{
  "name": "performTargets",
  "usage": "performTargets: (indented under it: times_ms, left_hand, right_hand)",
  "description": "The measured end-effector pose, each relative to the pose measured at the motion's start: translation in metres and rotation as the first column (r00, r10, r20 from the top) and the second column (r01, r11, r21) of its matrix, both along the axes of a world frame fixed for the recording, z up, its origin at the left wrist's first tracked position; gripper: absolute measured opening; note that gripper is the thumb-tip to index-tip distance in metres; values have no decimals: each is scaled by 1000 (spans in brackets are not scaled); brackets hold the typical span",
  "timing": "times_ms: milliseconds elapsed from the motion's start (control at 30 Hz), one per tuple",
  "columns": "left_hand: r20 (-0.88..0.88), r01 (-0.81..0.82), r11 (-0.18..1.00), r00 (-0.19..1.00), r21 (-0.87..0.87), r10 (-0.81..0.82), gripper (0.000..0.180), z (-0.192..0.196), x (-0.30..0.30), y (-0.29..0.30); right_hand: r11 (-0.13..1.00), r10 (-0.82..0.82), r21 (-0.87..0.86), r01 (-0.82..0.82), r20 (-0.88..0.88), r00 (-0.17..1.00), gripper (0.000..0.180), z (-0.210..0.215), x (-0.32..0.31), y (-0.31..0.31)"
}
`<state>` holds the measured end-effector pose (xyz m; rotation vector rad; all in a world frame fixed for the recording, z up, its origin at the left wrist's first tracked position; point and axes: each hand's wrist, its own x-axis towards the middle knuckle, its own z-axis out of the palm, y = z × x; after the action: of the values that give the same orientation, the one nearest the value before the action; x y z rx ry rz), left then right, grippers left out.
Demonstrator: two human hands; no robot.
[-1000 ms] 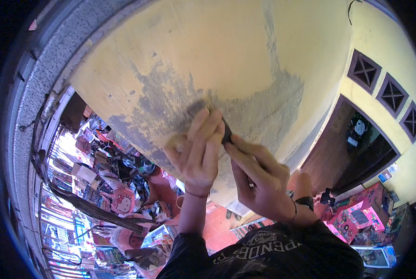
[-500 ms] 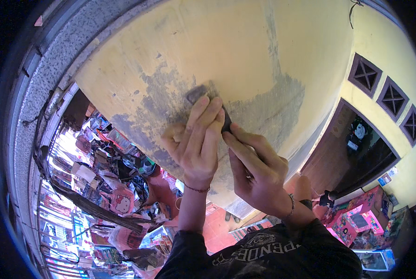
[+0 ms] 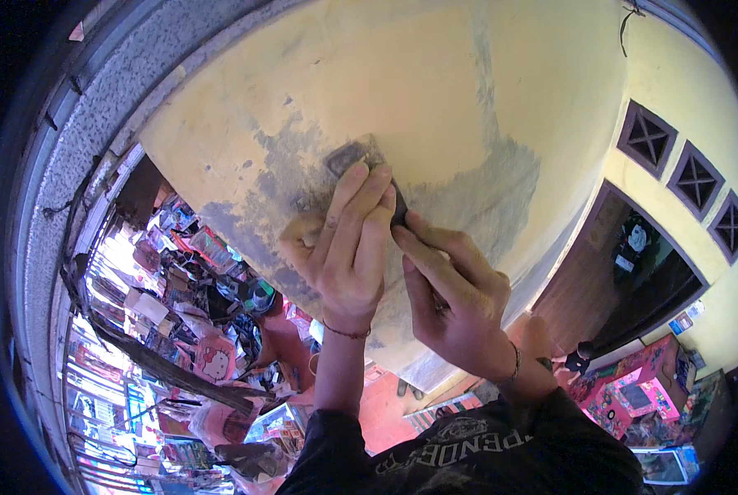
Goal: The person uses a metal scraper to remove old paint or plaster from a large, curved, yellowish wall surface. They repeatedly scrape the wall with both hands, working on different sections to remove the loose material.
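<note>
1. The left hand (image 3: 346, 247) lies flat on a yellow wall (image 3: 435, 91). Its fingers are stretched out and pressed on a small dark scraper (image 3: 346, 157).
2. The dark scraper sits against the wall, up near the left fingertips. Only its top end peeks out above the fingers.
3. The right hand (image 3: 460, 297) is closed around the lower end of the scraper, just beside the left hand. Its fingers are curled and pinch the dark edge. The two hands touch each other.
4. Around the scraper the yellow paint is gone. A big grey patch (image 3: 484, 190) of bare wall shows there, with rough edges.
5. The left wrist has a thin bracelet (image 3: 346, 332). The right wrist has one too.
6. Far to the right is a dark brown doorway (image 3: 625, 280), with small diamond-pattern vents (image 3: 648, 139) above it.
7. Down on the left is a shop stall (image 3: 187, 330) full of bright, colourful things.
</note>
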<state>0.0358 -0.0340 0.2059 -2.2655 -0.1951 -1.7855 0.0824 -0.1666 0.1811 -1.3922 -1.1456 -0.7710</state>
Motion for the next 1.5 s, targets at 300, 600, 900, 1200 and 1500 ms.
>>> performTargets:
  times_ms: [300,600,900,1200,1500]
  left_hand:
    - [9,8,999,1000,34,-8,6,4,-1,2]
    - [5,38,995,999,89,-39,8,-5,-8,-1]
    - [25,38,992,999,123,-41,6,-1,-7,5]
    - [46,49,995,998,88,-53,6,0,-7,2]
    - [62,48,992,997,117,-56,6,8,-9,7]
  right_hand:
    - [999,16,-38,-17,-33,999,29,15,-3,-6]
    - [999,19,-35,-20,-27,999,28,2,-8,-9]
    - [999,31,-24,-32,-15,999,30,5,-6,-4]
    - [999,23,-28,-24,-20,1000,29,9,-9,-8]
    - [1000,25,-15,-25,-2,1000,33,14,-10,0]
